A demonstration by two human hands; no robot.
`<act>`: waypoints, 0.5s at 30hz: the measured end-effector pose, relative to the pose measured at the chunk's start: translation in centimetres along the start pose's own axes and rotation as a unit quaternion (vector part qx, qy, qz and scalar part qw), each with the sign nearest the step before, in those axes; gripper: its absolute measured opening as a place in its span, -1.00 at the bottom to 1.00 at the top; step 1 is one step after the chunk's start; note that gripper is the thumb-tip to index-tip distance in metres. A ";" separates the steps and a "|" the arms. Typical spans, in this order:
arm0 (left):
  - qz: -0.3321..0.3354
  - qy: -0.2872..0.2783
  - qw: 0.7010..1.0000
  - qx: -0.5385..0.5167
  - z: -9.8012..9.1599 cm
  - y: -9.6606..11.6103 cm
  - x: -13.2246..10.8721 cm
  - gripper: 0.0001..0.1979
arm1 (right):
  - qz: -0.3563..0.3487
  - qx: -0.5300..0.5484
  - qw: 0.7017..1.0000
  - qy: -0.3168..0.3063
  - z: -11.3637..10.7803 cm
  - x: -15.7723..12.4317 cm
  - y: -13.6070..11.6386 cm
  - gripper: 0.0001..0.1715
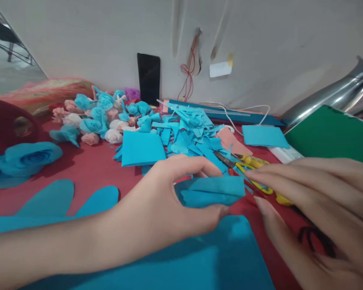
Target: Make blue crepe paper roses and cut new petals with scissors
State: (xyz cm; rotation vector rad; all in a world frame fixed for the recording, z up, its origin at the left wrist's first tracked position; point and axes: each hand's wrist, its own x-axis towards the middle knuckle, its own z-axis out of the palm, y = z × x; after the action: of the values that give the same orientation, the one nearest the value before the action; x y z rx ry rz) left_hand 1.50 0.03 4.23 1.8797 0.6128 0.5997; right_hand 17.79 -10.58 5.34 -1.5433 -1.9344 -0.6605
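Observation:
My left hand [166, 209] is closed around a folded strip of blue crepe paper [213, 191], with the thumb below and the fingers over the top. Just right of the strip's free end, my right hand [323, 201] has its fingers stretched out and slightly blurred, with nothing visible between them. Under my left hand lies a large blue sheet [181, 257]. Two rounded blue petal shapes [50, 197] rest on the cloth at its far edge. Scissors [268, 189] with yellow handles lie behind my right fingers, partly hidden.
Blue paper scraps [190, 129] heap in the middle, beside blue, pink and white paper roses [99, 117]. A folded blue square [143, 149] lies in front. A black phone [149, 78] leans on the wall. At right are another blue stack [264, 136] and a green board [335, 135].

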 end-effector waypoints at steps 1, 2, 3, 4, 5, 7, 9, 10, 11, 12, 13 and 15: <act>-0.015 -0.013 1.000 -0.013 0.1 0.0 0.1 -0.82 | -0.009 0.011 1.000 0.001 0.1 0.1 -0.1 -0.77; -0.030 -0.027 0.999 -0.022 0.1 0.0 0.1 -0.83 | -0.025 0.022 0.999 -0.001 0.2 0.2 -0.2 -0.77; -0.045 -0.041 0.998 -0.026 0.2 0.0 0.2 -0.84 | -0.045 0.030 0.999 -0.007 0.2 0.3 -0.2 -0.79; -0.058 -0.046 0.997 -0.027 0.2 0.0 0.2 -0.84 | -0.063 0.034 0.997 -0.015 0.2 0.4 -0.1 -0.80; -0.069 -0.046 0.996 -0.025 0.2 0.0 0.2 -0.83 | -0.074 0.034 0.996 -0.023 0.1 0.5 0.0 -0.80; -0.092 -0.046 0.994 -0.027 0.1 0.1 0.2 -0.79 | -0.093 0.038 0.994 -0.032 0.0 0.6 0.2 -0.81; -0.113 -0.057 0.991 -0.036 0.0 0.1 0.2 -0.75 | -0.097 0.045 0.994 -0.038 -0.1 0.6 0.3 -0.78; -0.122 -0.065 0.990 -0.041 -0.1 0.1 0.2 -0.74 | -0.097 0.051 0.993 -0.041 0.0 0.5 0.3 -0.77; -0.128 -0.070 0.988 -0.043 -0.1 0.0 0.2 -0.73 | -0.096 0.056 0.993 -0.044 0.0 0.5 0.3 -0.76; -0.130 -0.072 0.988 -0.043 -0.1 0.0 0.2 -0.72 | -0.096 0.060 0.992 -0.050 0.1 0.4 0.3 -0.76; -0.133 -0.073 0.988 -0.043 -0.2 0.0 0.3 -0.72 | -0.096 0.061 0.992 -0.058 0.2 0.3 0.3 -0.76; -0.137 -0.078 0.987 -0.043 -0.2 0.0 0.3 -0.72 | -0.097 0.061 0.991 -0.069 0.3 0.1 0.4 -0.76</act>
State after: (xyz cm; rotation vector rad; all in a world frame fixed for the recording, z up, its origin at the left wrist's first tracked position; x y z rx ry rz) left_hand 1.61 0.37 4.29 1.7055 0.7161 0.2923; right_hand 18.08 -10.23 5.20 -1.3692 -2.2057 -0.5144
